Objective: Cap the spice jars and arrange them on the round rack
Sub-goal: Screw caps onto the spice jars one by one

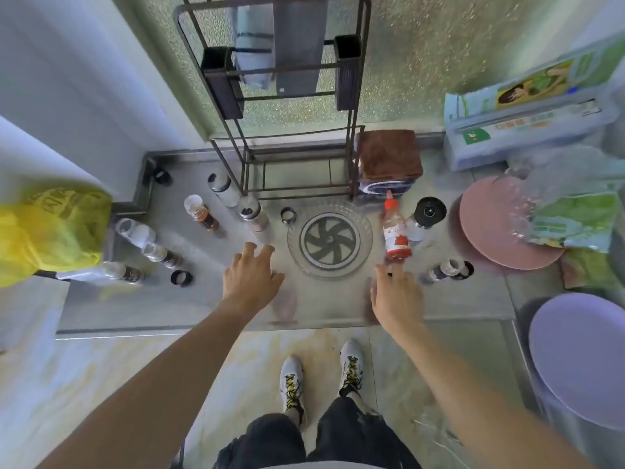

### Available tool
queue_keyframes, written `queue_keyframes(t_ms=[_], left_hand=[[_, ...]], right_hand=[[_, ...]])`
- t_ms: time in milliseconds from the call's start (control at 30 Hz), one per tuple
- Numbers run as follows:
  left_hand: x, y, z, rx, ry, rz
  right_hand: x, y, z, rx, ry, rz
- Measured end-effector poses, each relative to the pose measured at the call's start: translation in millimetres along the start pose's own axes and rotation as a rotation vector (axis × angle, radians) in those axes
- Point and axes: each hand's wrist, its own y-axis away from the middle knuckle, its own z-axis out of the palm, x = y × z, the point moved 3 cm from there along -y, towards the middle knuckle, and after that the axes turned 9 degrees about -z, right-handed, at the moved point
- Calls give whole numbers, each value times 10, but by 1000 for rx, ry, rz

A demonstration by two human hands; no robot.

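Observation:
A clear round rack (329, 240) with a grey pinwheel centre lies on the steel counter, with nothing on it. Several spice jars stand to its left, among them one with a perforated top (253, 213), one with brown spice (201, 213) and a capped one (221, 189). More jars (159, 253) stand further left. Loose black caps lie at the back left (161, 176), front left (181, 278) and beside the rack (288, 216). A black-capped jar (424, 216) and a tipped jar (446, 270) are on the right. My left hand (252, 275) hovers near the perforated-top jar, fingers extended, holding nothing. My right hand (395, 292) reaches forward, empty.
A red-capped sauce bottle (396, 230) stands right of the rack. Behind it is a black wire shelf (297, 157) and a brown folded cloth (389, 157). A pink plate (500, 225), purple plate (581, 360), boxes (527, 123) and a yellow bag (50, 231) flank the counter.

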Motion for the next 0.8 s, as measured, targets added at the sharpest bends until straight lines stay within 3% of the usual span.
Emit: queue_keyframes(t_ms=[167,600,700,800], left_hand=[[-51,-144,103,-56,-5,-32],[-243,-148,221,-7,236,-6],[-236,-41,24,43,362,5],[-153,94,-247,66,544,15]], right_hand=[[8,-102,136,-100,2,32],[94,-97,224,-45,23,14],[-23,-73,101,1,-176,-11],[-323,-62,-290,130,-566,-1]])
